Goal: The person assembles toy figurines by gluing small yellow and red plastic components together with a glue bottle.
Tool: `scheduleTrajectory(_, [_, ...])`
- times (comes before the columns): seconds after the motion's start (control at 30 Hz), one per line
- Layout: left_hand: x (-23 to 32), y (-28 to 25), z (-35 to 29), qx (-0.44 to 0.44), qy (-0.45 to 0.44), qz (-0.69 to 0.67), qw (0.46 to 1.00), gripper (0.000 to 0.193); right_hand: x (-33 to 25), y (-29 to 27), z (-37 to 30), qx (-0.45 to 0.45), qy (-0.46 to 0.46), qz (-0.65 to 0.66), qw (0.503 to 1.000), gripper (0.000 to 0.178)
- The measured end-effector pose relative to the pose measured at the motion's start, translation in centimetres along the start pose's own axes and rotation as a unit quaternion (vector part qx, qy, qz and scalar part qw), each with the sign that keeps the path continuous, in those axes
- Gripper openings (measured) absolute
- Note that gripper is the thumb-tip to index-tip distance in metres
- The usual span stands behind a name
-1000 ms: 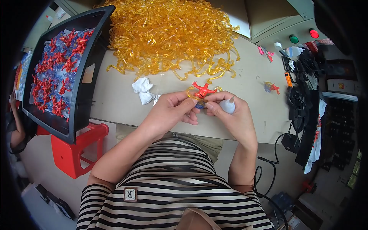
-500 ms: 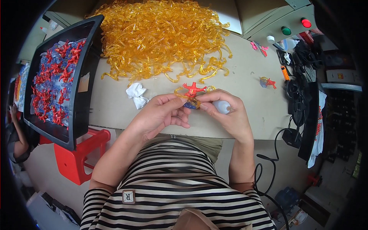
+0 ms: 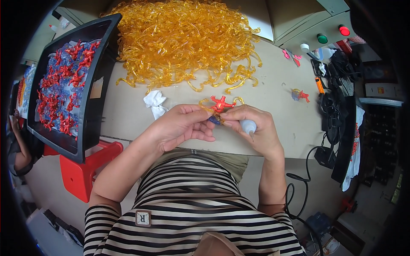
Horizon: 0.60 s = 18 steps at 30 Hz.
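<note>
Both hands meet over the near edge of a beige table [image 3: 273, 89]. My left hand [image 3: 179, 126] pinches a small red plastic figure [image 3: 221, 103] joined to a curved amber piece and a blue part. My right hand [image 3: 252, 128] holds the same figure with its fingertips and keeps a small white squeeze bottle [image 3: 248, 126] in its palm, nozzle pointing down. A big heap of amber transparent curved pieces [image 3: 183, 42] lies on the table just beyond the hands.
A black tray [image 3: 92, 111] of red and blue figures stands tilted at the left over a red stool [image 3: 83, 170]. Crumpled white tissue [image 3: 154, 102] lies near the left hand. A finished figure [image 3: 300, 94], tools, cables and a box with coloured buttons [image 3: 329, 36] sit at the right.
The view has shifted slightly; the hands stay together on the red figure with only small finger movements.
</note>
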<state>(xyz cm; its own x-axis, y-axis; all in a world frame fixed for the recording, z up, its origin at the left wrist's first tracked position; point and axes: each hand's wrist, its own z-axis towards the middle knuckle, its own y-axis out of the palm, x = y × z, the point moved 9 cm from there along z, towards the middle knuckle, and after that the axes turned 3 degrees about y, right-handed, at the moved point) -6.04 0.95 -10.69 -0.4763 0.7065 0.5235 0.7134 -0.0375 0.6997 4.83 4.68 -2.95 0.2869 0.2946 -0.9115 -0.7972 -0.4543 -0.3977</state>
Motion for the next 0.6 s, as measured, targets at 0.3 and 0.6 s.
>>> scheduleTrajectory(0.3, [-0.4, 0.1, 0.1, 0.004, 0.015, 0.015, 1.000, 0.022, -0.7, 0.1, -0.4, 0.020, 0.002, -0.055, 0.998, 0.015])
scheduleTrajectory(0.6, [0.7, 1.6, -1.0, 0.019, 0.170, 0.180, 0.969, 0.026, -3.3, 0.2, -0.9, 0.074, -0.010, -0.199, 0.977, 0.022])
